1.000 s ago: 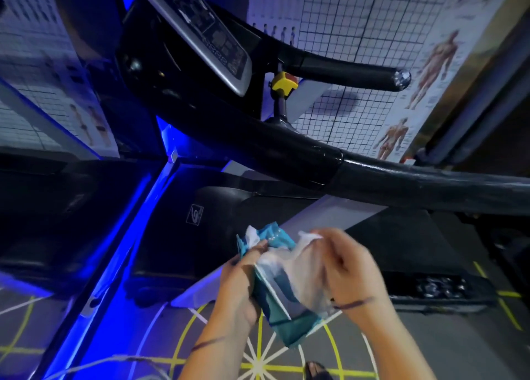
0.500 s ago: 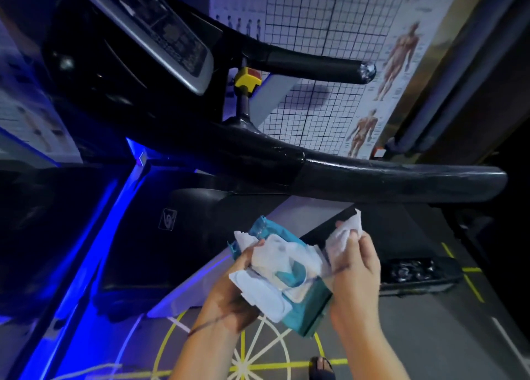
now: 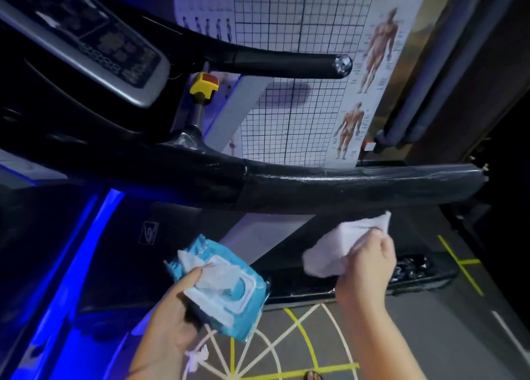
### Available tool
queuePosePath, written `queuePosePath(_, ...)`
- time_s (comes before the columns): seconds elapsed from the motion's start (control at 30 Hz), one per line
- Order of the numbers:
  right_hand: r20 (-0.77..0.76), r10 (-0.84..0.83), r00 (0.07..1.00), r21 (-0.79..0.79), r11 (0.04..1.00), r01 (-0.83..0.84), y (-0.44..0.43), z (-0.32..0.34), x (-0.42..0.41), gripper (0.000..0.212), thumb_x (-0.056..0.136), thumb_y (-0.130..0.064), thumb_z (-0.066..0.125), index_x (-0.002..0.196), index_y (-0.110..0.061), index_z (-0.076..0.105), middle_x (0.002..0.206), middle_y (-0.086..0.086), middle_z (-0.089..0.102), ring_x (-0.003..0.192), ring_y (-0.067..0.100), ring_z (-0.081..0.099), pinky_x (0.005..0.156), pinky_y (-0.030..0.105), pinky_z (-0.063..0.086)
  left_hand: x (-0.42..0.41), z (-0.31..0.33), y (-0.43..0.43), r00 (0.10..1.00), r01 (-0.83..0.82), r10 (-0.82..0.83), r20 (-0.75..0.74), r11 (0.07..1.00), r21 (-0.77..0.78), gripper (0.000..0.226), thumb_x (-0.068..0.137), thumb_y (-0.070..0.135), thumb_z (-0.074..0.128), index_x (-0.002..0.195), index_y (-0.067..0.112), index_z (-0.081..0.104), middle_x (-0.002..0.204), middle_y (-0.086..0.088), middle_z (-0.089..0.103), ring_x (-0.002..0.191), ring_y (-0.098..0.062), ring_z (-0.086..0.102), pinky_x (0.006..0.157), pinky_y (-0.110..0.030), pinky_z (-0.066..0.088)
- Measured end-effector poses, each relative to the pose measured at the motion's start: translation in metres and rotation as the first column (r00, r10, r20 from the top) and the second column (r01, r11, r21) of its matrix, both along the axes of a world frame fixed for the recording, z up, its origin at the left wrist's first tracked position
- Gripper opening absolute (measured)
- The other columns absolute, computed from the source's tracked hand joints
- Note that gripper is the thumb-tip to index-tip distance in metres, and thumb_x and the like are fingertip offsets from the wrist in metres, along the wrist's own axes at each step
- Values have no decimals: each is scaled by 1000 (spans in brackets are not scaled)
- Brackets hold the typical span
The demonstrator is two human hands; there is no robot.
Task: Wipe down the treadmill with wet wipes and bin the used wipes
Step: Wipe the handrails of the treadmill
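My left hand [image 3: 172, 319] grips blue wipes pack [image 3: 249, 319]. My right hand [image 3: 368, 267] pinches white wipe [image 3: 338, 247], just under treadmill rail [image 3: 358, 186]. Wiping not started, I think. Next: lift wipe, rub along rail.

Looks forward and down from head height, wide-angled, bent at the edges. Faces the treadmill's near handrail [image 3: 358, 184], close and crossing mid-frame, console [image 3: 94, 44] upper left, wall chart [image 3: 301, 35] behind. Takes in, close below, the left hand [image 3: 175, 313] gripping the wipes pack [image 3: 232, 296], the right hand [image 3: 370, 262] pinching a wipe [image 3: 338, 247], marked floor [image 3: 286, 342] at bottom. Serves as sole view.
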State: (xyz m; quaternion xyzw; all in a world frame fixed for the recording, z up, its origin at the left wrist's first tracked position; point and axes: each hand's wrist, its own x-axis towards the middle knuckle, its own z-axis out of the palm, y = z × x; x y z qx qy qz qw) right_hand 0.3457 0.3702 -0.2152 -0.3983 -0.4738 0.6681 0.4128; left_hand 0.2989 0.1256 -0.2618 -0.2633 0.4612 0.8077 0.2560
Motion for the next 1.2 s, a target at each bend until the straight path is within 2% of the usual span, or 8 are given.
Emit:
queuePosePath(0.1, -84, -77, 993, 269, 958, 97, 34, -1, -8, 14, 102, -29, 40, 94, -28, 52, 91, -5, 56, 82, 10, 51, 77, 30, 41, 0, -9, 17, 998, -42, 43, 35, 999, -31, 36, 95, 23, 67, 125, 5, 74, 112, -22, 78, 93, -37, 77, 71, -43, 65)
queuePosePath(0.2, 18, 128, 992, 601, 791, -113, 39, 1, -23, 18, 101, -36, 41, 101, -26, 56, 89, -15, 61, 79, 5, 54, 74, 24, 41, 4, -12, 46, 996, -61, 63, 63, 997, -40, 41, 82, 23, 73, 119, 6, 79, 123, -23, 74, 114, -41, 70, 89, -45, 56)
queuePosePath(0.33, 450, 275, 850, 872, 73, -485, 31, -23, -60, 21, 97, -19, 53, 110, -11, 67, 117, 3, 65, 100, 25, 56, 89, 36, 47, 9, -9, 73, 998, -45, 45, 42, 999, 1, 33, 84, 21, 71, 111, 5, 82, 121, -24, 75, 118, -44, 67, 97, -48, 53)
queuePosePath(0.4, 519, 249, 817, 855, -138, -501, 32, -41, -71, 23, 96, -21, 56, 111, -10, 69, 122, 10, 61, 101, 31, 54, 88, 42, 47, 7, -12, 77, 996, -81, 81, 40, 997, 7, 39, 93, 22, 70, 127, 4, 74, 129, -24, 71, 122, -44, 66, 102, -52, 52)
queuePosePath(0.53, 502, 275, 820, 864, -202, -462, 47, -48, -75, 41, 99, -47, 54, 110, -11, 70, 115, 9, 61, 96, 32, 52, 86, 41, 45, 11, -23, 75, 976, -173, 180, 119, 983, -68, 55, 90, 36, 77, 140, 14, 68, 142, -20, 65, 127, -45, 63, 98, -45, 42)
queuePosePath(0.73, 381, 215, 899, 907, -278, -318, 57, -65, -110, 26, 101, -33, 53, 94, -13, 66, 121, 7, 54, 90, 29, 52, 76, 37, 41, 6, -18, 85, 976, -214, 218, 20, 969, -127, 34, 99, 25, 63, 126, 7, 74, 117, -25, 76, 87, -39, 78, 88, -46, 54)
queuePosePath(0.83, 292, 131, 947, 923, -297, -243, 52, -71, -128, 26, 92, -41, 69, 93, -15, 66, 125, 5, 49, 98, 26, 52, 76, 34, 40, 7, -10, 94, 976, -219, 218, -20, 969, -116, 25, 94, 23, 63, 94, 11, 85, 97, -20, 80, 65, -30, 77, 54, -35, 60)
queuePosePath(1.2, 270, 51, 962, 894, -385, -230, 45, -58, -138, 59, 101, -41, 53, 147, -4, 48, 152, 14, 48, 117, 19, 61, 68, 31, 44, 2, 15, 112, 975, -223, 221, -31, 971, -88, 30, 79, 18, 72, 107, 6, 75, 92, -20, 80, 69, -31, 79, 51, -40, 62)
